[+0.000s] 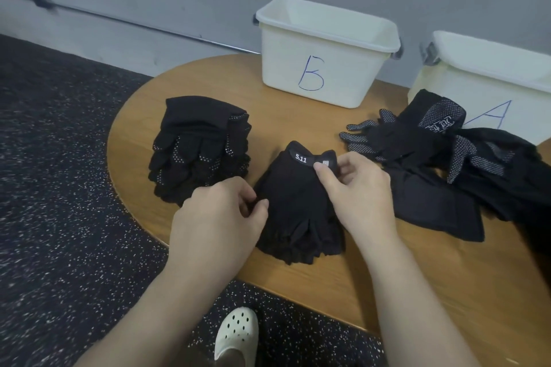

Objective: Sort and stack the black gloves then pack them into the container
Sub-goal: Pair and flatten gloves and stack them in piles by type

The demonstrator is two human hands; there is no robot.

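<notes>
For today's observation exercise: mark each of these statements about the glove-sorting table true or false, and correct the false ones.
1. Both hands, left hand and right hand, hold the glove with the 5.11 tag. True.
2. The bin marked B lies tipped on its side. False: it stands upright.
3. A neat stack of dotted gloves sits left of the tagged glove. True.
4. The loose gloves lie inside the bin marked A. False: they lie on the table in front of it.

The white bin (325,50) carries a blue letter "B". Right of it, another bin (489,74) shows "A". In front of the "B" bin, a glove tag (310,159) reads "5.11".
</notes>
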